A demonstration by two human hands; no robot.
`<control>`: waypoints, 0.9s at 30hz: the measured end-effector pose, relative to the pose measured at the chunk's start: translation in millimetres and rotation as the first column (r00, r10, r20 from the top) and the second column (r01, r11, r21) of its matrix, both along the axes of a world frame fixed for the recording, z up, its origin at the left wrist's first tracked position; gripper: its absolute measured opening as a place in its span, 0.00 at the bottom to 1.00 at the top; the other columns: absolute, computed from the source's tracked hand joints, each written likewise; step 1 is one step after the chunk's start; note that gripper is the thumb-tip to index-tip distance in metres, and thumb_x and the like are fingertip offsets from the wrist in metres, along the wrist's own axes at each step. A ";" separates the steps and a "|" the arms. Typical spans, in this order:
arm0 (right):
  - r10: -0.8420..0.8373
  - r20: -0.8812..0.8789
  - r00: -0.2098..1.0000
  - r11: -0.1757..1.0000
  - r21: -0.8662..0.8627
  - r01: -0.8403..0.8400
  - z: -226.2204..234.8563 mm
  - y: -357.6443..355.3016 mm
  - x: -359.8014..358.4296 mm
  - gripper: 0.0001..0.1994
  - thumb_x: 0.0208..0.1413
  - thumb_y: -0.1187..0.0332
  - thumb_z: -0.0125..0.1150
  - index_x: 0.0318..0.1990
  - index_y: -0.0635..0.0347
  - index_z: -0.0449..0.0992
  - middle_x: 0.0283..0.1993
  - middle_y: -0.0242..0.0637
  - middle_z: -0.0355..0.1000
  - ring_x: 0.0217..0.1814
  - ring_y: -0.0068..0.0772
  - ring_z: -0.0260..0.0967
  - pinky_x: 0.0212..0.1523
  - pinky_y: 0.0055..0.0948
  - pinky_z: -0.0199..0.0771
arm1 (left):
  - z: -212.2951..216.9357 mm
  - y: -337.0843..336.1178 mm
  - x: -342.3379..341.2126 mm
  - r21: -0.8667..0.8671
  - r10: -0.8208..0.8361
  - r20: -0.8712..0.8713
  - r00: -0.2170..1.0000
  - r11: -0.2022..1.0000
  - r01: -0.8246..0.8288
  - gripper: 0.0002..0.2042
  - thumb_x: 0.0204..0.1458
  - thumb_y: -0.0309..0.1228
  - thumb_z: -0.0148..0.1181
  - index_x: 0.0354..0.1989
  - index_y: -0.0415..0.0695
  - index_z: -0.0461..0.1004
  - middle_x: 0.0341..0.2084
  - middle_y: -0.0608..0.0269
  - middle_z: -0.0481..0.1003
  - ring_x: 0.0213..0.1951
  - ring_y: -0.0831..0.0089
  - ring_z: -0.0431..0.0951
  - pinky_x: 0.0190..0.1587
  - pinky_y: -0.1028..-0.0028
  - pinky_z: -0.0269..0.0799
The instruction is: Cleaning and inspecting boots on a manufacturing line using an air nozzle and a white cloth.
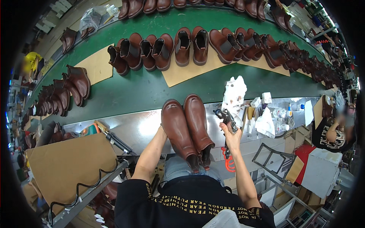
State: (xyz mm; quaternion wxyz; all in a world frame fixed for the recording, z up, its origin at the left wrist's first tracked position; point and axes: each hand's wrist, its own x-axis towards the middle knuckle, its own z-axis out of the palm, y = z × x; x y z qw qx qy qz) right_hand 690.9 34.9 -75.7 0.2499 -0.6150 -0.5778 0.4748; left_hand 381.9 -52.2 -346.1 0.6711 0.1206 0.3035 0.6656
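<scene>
Just one view here: a head-worn fisheye looking steeply down from close above the person's own forearms, which come in from the lower edge. It faces across the long green conveyor belt (144, 91) arcing over the upper frame, edges bending hard toward the rim.

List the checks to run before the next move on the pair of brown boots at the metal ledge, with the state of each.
1. Pair of brown boots together, toes toward the green conveyor belt: ok.
2. Left hand on the left boot's side: ok, though its grip is hidden.
3. Right hand holds the dark tool: ok.
4. Tool's tip aimed at a boot: cannot tell.
5. White crumpled cloth apart from the pair: ok.
6. Belt directly ahead of the toes free of other boots: ok.
</scene>
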 end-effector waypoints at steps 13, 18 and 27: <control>0.156 0.159 0.975 0.866 0.453 -0.212 -8.2 -48.2 0.8 0.23 0.52 0.65 0.57 0.55 0.64 0.64 0.52 0.48 0.60 0.54 0.45 0.57 0.53 0.37 0.59 | 106.9 -110.1 29.5 -0.299 -0.128 -0.929 0.348 0.813 -0.499 0.12 0.57 0.34 0.44 0.40 0.43 0.72 0.35 0.64 0.74 0.37 0.74 0.73 0.38 0.74 0.68; 0.240 -0.051 0.969 0.967 -0.076 -0.243 -63.4 -36.6 -16.8 0.24 0.59 0.51 0.45 0.50 0.64 0.70 0.44 0.51 0.68 0.48 0.48 0.64 0.50 0.35 0.61 | 178.3 -80.4 95.3 -0.626 -0.225 -0.562 0.796 0.745 -0.231 0.15 0.58 0.36 0.43 0.49 0.44 0.68 0.40 0.62 0.73 0.41 0.70 0.73 0.45 0.72 0.69; -0.032 -0.187 0.982 0.985 -0.171 0.000 -20.8 -45.2 34.5 0.21 0.48 0.56 0.63 0.37 0.68 0.72 0.33 0.38 0.71 0.31 0.29 0.66 0.35 0.24 0.67 | 306.1 -51.1 147.2 0.090 0.040 -0.991 -0.131 0.912 -0.400 0.41 0.33 0.38 0.71 0.58 0.41 0.56 0.51 0.58 0.66 0.51 0.63 0.69 0.54 0.68 0.64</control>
